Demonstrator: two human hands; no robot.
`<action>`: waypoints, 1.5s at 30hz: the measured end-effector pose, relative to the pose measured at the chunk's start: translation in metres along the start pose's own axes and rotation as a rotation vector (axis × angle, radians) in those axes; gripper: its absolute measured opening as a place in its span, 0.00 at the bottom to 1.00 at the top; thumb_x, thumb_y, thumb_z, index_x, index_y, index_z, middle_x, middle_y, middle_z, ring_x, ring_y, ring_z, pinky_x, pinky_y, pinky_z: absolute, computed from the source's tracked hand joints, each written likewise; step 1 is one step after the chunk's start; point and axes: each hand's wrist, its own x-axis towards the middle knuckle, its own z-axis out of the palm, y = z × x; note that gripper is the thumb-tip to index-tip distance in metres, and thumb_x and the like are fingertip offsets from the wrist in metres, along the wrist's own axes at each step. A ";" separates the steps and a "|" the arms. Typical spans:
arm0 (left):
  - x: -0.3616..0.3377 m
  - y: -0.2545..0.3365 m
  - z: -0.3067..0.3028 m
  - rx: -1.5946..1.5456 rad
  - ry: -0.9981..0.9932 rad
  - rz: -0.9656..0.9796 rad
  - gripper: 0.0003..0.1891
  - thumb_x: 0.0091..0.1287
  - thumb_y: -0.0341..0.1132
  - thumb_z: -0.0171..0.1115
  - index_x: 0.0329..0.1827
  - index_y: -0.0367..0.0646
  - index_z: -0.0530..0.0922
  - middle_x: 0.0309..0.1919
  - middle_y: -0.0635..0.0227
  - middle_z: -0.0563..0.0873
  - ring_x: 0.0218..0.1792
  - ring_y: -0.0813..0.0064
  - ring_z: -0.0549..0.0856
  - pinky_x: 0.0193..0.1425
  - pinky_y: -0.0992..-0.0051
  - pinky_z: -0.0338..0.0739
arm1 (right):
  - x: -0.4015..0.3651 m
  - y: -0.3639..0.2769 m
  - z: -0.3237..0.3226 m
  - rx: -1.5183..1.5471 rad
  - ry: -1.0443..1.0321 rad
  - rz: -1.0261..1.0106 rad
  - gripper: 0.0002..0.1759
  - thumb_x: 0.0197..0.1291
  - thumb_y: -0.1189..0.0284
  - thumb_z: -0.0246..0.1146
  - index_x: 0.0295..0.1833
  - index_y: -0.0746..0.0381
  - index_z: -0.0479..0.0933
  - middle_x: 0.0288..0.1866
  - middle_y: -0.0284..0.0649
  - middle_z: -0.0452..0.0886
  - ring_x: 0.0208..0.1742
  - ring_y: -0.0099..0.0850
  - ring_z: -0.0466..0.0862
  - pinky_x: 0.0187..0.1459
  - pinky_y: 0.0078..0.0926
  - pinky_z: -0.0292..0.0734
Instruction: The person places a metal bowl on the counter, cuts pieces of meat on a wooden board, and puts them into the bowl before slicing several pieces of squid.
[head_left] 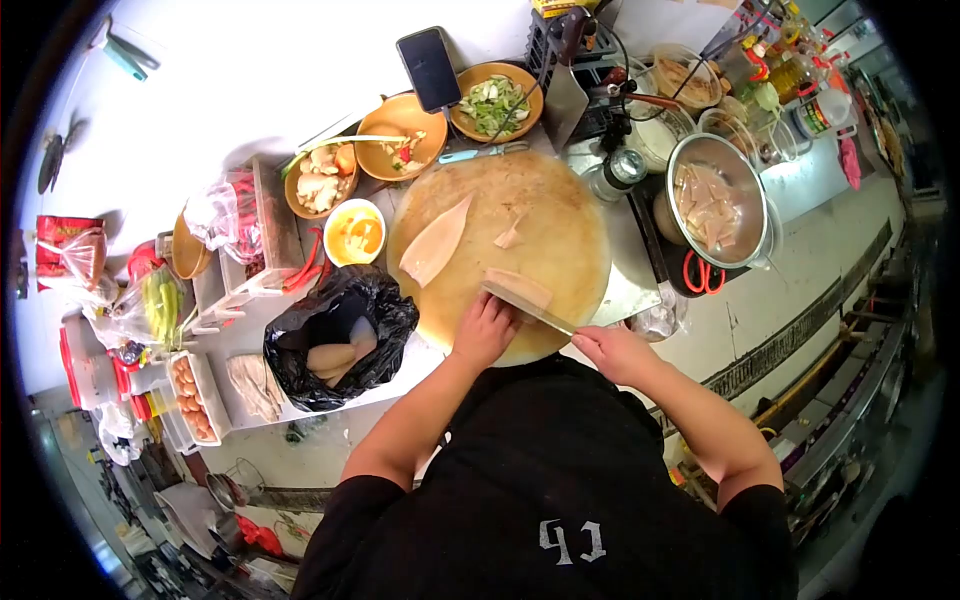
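Note:
On a large round cutting board (540,190), my right hand (614,354) is closed around the handle of a kitchen knife (532,307). The blade lies across the near side of a pale piece of squid (522,287). My left hand (486,330) presses its curled fingertips at the left end of that piece, close to the blade. Farther up the board rest a flat, pointed squid body (437,241) and a small squid scrap (510,232). Left of the board, a container lined with a black bag (290,335) holds more pale squid (335,358).
At right stands a metal bowl (755,178) of cut squid, with red-handled scissors (704,275) below. Behind the board are a bowl of chopped greens (497,106), a bowl of ginger (322,185), a phone (430,70) and a glass jar (618,174). Eggs (188,390) sit left.

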 end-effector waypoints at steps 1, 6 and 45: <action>0.001 -0.001 -0.001 0.000 0.005 -0.005 0.17 0.55 0.39 0.70 0.47 0.44 0.83 0.52 0.60 0.81 0.58 0.54 0.78 0.60 0.60 0.76 | 0.002 0.000 0.001 -0.040 -0.021 0.009 0.24 0.74 0.51 0.51 0.54 0.60 0.80 0.42 0.57 0.84 0.46 0.57 0.83 0.48 0.50 0.77; 0.003 -0.008 -0.007 -0.093 -0.057 0.007 0.13 0.55 0.39 0.69 0.42 0.44 0.86 0.52 0.61 0.83 0.58 0.53 0.78 0.62 0.60 0.76 | 0.003 -0.006 -0.004 -0.114 -0.062 0.030 0.24 0.74 0.51 0.51 0.54 0.59 0.80 0.40 0.57 0.84 0.43 0.59 0.83 0.47 0.52 0.77; 0.095 -0.063 -0.027 -0.092 -0.580 -0.037 0.18 0.54 0.39 0.75 0.47 0.44 0.85 0.51 0.60 0.85 0.56 0.56 0.82 0.58 0.59 0.77 | -0.076 0.022 0.012 -0.154 -0.001 0.202 0.24 0.71 0.47 0.52 0.56 0.53 0.80 0.39 0.51 0.86 0.43 0.54 0.84 0.46 0.49 0.78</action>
